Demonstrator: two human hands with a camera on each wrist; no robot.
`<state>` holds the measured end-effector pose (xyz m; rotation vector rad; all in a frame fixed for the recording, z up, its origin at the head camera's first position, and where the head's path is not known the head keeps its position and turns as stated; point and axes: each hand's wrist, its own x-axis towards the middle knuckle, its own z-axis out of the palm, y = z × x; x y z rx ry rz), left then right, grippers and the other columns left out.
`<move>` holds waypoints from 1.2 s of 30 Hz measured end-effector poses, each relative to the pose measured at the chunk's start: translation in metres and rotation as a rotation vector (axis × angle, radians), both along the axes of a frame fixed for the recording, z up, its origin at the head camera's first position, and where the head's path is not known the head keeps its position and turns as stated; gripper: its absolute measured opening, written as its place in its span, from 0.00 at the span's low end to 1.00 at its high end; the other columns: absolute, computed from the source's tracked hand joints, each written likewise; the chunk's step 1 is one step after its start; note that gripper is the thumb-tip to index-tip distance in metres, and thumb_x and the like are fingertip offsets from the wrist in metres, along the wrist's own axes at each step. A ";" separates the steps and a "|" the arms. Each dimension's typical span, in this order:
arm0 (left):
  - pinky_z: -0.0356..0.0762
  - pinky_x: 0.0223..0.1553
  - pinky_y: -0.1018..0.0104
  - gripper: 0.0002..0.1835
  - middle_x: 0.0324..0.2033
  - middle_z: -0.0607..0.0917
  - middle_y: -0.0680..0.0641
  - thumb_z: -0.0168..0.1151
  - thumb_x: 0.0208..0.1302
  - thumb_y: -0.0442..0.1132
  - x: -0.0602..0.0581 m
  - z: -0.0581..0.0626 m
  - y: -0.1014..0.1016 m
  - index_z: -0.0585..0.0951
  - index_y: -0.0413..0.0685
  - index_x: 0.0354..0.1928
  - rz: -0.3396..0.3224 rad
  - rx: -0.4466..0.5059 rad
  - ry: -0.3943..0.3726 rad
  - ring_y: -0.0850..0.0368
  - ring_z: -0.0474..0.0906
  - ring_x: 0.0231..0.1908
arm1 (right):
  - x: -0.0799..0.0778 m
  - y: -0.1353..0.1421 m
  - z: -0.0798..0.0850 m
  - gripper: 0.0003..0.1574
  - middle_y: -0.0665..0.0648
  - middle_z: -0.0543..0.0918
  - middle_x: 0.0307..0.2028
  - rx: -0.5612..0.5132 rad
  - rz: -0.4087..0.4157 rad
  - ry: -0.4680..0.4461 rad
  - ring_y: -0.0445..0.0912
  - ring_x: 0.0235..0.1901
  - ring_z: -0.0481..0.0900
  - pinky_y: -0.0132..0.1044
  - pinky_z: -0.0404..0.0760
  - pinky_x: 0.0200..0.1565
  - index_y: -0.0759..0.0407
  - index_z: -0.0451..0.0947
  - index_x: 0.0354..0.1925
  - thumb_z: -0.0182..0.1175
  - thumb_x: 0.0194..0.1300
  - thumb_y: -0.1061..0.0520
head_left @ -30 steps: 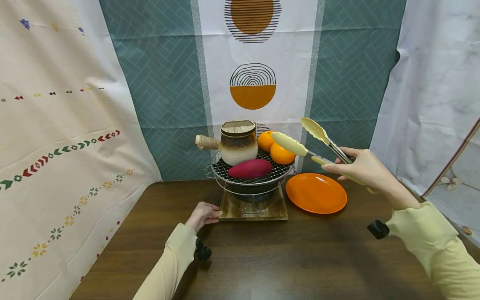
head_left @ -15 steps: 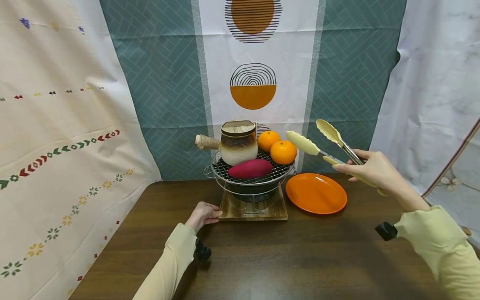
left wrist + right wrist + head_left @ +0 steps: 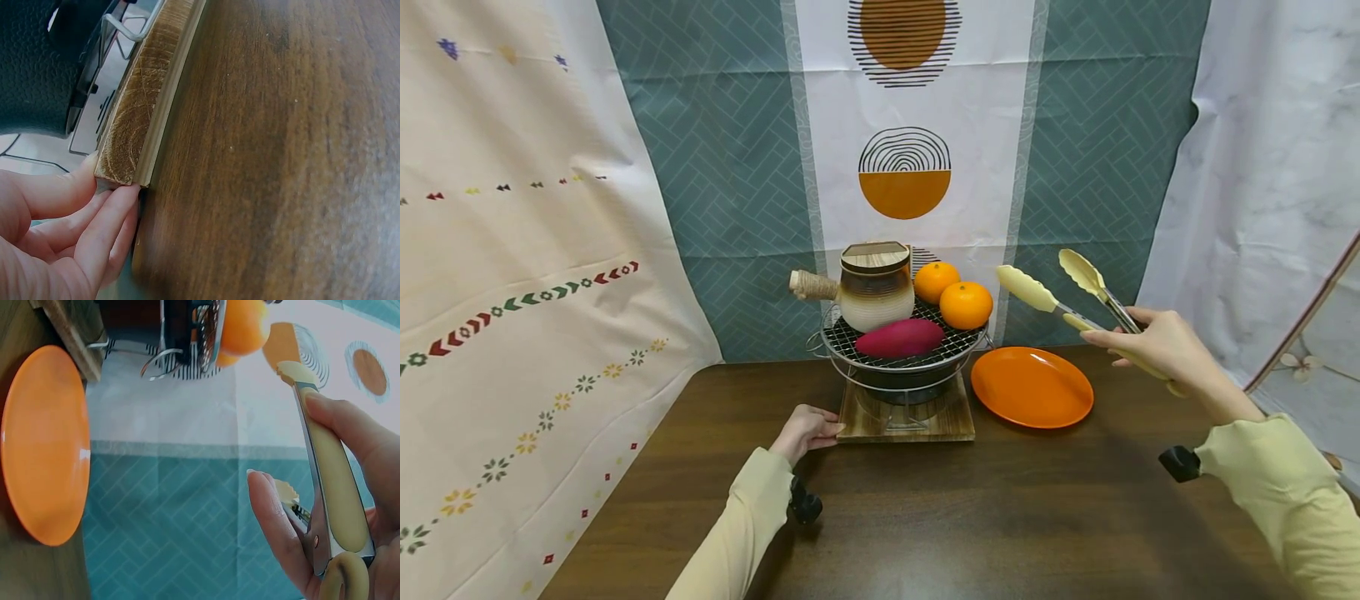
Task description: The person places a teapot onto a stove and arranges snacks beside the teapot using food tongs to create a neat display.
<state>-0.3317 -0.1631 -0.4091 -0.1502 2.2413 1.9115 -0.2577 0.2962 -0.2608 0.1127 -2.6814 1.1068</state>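
Note:
My right hand [image 3: 1157, 346] grips a pair of tongs [image 3: 337, 487] with pale yellow tips and handle grips. The tongs are spread apart, with nothing between their tips, right of the grill in the head view. My left hand [image 3: 805, 432] pinches the front left corner of a wooden board [image 3: 134, 112] between thumb and fingers. On that board stands a small round grill [image 3: 902, 375] with a wire mesh top. The mesh carries a lidded teapot [image 3: 876, 292] with a rope-wrapped handle, a purple sweet potato [image 3: 901, 338] and two oranges [image 3: 966, 306].
An orange plate [image 3: 1032, 387] lies on the dark wooden table [image 3: 962, 517], right of the board and below the tongs. Patterned cloth [image 3: 737, 167] hangs behind the table, with more cloth along the left and right sides.
My right hand has drawn the tongs to the right and slightly down, away from the oranges. The left hand has stayed at the board's corner.

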 end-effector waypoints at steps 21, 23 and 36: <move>0.78 0.34 0.57 0.14 0.26 0.79 0.40 0.59 0.55 0.22 0.001 0.000 -0.001 0.73 0.20 0.43 0.008 -0.014 0.004 0.55 0.76 0.25 | -0.005 0.035 -0.025 0.32 0.57 0.80 0.24 0.047 -0.078 -0.080 0.48 0.24 0.81 0.39 0.71 0.22 0.64 0.70 0.27 0.63 0.51 0.36; 0.78 0.34 0.57 0.14 0.26 0.79 0.40 0.59 0.54 0.22 0.001 0.000 -0.001 0.73 0.20 0.44 0.008 -0.015 0.005 0.55 0.76 0.25 | -0.006 0.039 -0.029 0.31 0.57 0.81 0.23 0.063 -0.087 -0.085 0.47 0.24 0.80 0.39 0.71 0.23 0.63 0.70 0.26 0.63 0.51 0.35; 0.78 0.35 0.57 0.15 0.27 0.79 0.40 0.56 0.55 0.21 0.001 0.000 -0.001 0.72 0.18 0.45 0.003 -0.001 0.006 0.55 0.76 0.27 | -0.011 0.058 -0.046 0.36 0.55 0.80 0.20 0.105 -0.140 -0.124 0.48 0.21 0.79 0.38 0.69 0.21 0.65 0.73 0.25 0.63 0.48 0.32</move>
